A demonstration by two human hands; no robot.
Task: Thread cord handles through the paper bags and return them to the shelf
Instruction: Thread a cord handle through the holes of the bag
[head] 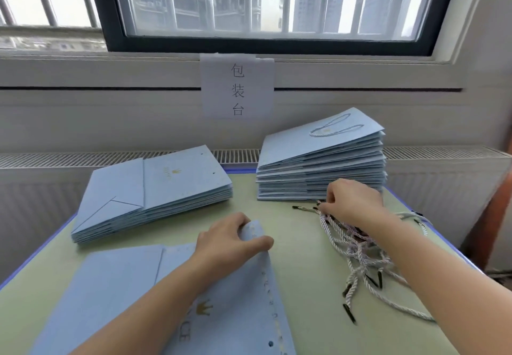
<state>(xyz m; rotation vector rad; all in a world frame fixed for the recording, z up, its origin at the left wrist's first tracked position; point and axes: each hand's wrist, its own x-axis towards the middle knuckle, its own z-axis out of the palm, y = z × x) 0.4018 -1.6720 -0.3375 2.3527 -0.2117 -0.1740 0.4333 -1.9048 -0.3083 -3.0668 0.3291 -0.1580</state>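
Lying flat on a green counter (302,266) below a barred window (271,2): paper bag (116,293), top corner being pinched by left hand (230,239); right hand (352,202) gripping cords (357,246), beside two bag stacks (155,191).

"包装台" on taped paper sign (237,88)

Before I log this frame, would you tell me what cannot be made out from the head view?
- Right hand fingertips: turned away into the cords, so the exact cord pinched is hidden.
- Near bag: its lower part is cut off by the bottom edge; the left hand covers part of its top edge.
- Gold print on the left stack: too small to read.
- Shelf: out of view.
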